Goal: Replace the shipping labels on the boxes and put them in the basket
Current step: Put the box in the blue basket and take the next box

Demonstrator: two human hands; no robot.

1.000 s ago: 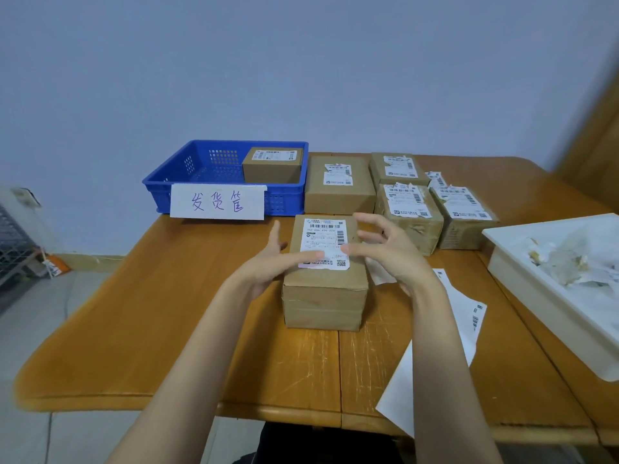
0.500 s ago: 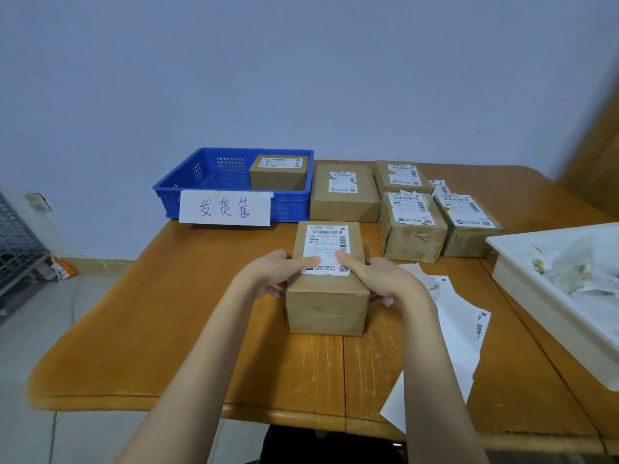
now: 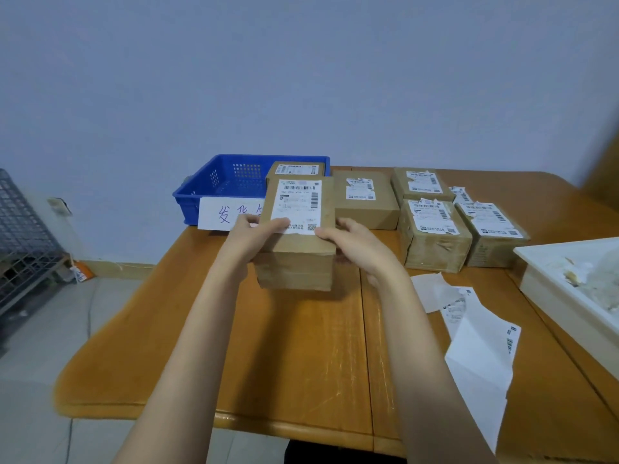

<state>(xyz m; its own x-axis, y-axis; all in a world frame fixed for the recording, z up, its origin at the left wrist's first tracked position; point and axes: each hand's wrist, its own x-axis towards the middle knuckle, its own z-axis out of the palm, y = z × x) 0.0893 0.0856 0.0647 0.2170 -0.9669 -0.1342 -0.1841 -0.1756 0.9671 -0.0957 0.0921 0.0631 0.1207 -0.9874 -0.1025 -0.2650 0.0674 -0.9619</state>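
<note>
Head cam looks down over a scuffed orange-brown wooden table (image 3: 301, 346), with both bare forearms reaching out to a brown cardboard box (image 3: 296, 259) in the middle. Left hand (image 3: 249, 237) is wrapped round the box's left side with the thumb up on top, and right hand (image 3: 355, 244) grips the right side the same way, its thumb lying at the lower edge of the white printed shipping label (image 3: 298, 204) stuck flat on the lid. So both hands are clamped on that box. It looks tipped up toward the camera and off the table, its far edge overlapping the blue plastic mesh basket (image 3: 217, 182) behind it.

That basket sits at the back left of the table with a white paper sign with purple handwriting (image 3: 222, 214) hung on its front wall, half hidden by the box. Inside it there's already a smaller brown labelled box (image 3: 296, 169) against the right wall.

To the right of the basket is a cluster of four more brown boxes with torn, peeling labels (image 3: 432, 216), sitting close together. Nearer the camera on the right lie loose white label backing sheets (image 3: 475, 349), and a white plastic tray holding paper scraps (image 3: 552, 286) pokes in from the right edge. Some grey wire rack (image 3: 20, 236) stands on the floor at far left.
</note>
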